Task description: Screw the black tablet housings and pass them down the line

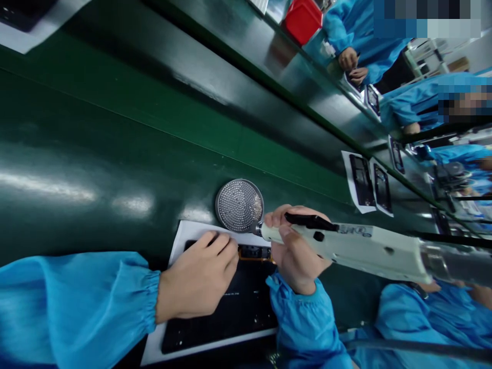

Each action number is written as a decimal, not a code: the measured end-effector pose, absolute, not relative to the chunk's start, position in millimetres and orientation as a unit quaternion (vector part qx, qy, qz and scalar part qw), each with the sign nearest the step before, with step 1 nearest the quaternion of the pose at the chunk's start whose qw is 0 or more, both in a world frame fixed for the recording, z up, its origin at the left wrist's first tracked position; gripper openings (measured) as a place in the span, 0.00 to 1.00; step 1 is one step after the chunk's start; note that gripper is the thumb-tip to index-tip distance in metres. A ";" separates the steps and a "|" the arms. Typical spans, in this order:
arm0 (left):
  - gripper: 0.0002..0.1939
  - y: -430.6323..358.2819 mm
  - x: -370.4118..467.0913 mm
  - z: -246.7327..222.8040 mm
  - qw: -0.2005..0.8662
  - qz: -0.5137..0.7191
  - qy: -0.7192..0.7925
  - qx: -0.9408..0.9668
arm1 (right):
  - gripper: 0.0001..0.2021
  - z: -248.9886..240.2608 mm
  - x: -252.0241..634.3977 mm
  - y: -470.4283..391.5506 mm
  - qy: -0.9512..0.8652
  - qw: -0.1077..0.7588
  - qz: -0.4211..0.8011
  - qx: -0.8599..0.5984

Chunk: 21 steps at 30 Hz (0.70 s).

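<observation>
My left hand [203,277] lies over the upper left part of a black flat electronic device [238,312], its fingers bent down on it and the fingertips hidden. White sheet [175,256] shows under the device. An opened strip with small dark parts and orange edging runs along the device's top. My right hand [294,251] is wrapped round a pale electric screwdriver [369,248] with a black lever, held nearly level across the view. The driver's nose meets the rim of a round, dimpled grey screw tray [239,205]; small bright screws seem gathered at its right side.
Green bench top [96,138] borders a metal conveyor rail [215,66]. More black devices [361,179] lie on white sheets along the line. A red bin [303,20] stands at the back. Across the line, people in blue smocks [365,46] work; another blue sleeve [407,312] is close on the right.
</observation>
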State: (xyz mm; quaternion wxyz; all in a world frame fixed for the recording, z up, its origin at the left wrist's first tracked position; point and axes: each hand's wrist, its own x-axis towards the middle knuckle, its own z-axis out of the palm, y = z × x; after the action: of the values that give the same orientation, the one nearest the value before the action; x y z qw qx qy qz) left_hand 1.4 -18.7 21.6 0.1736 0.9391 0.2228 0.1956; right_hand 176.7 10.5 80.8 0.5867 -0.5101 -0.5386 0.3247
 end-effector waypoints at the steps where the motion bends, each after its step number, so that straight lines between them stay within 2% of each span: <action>1: 0.20 -19.1 1.3 21.6 0.182 0.194 0.226 0.937 | 0.12 80.7 176.9 10.1 -0.537 0.587 0.324 -0.511; 13: 0.21 -22.7 0.9 15.9 0.139 0.226 0.222 0.938 | 0.12 78.8 179.3 11.6 -0.536 0.593 0.325 -0.505; 21: 0.20 -20.5 1.1 17.3 0.155 0.224 0.227 0.935 | 0.11 75.5 180.2 11.6 -0.531 0.594 0.332 -0.505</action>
State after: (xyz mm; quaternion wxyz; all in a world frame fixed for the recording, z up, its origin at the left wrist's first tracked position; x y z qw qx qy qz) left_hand 1.1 -20.5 17.3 0.1547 0.9352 0.2266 0.2238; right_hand 180.2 11.6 75.5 0.5943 -0.5048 -0.5306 0.3323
